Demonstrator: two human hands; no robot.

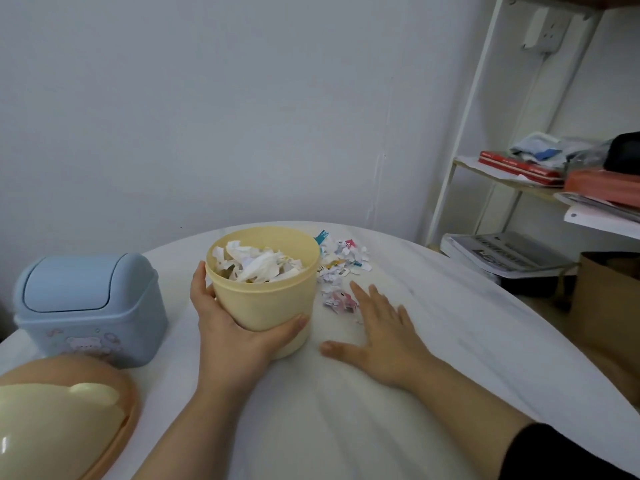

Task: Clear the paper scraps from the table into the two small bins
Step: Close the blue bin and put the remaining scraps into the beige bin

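Note:
A lidless yellow bin (266, 299) stands on the white table (450, 323), filled with crumpled white paper (258, 263). My left hand (228, 323) wraps around its near side and grips it. Just right of the bin lies a loose pile of small paper scraps (341, 271), white with pink and teal bits. My right hand (381, 336) lies flat on the table with fingers spread, its fingertips touching the nearest scraps. A blue bin (90, 306) with a closed swing lid and a bear print stands at the left.
The yellow bin's orange-rimmed lid (59, 420) lies at the near left corner. A white wall runs behind the table. A white shelf rack (519, 174) with books and papers stands at the right, with a brown paper bag (609, 306) beside it.

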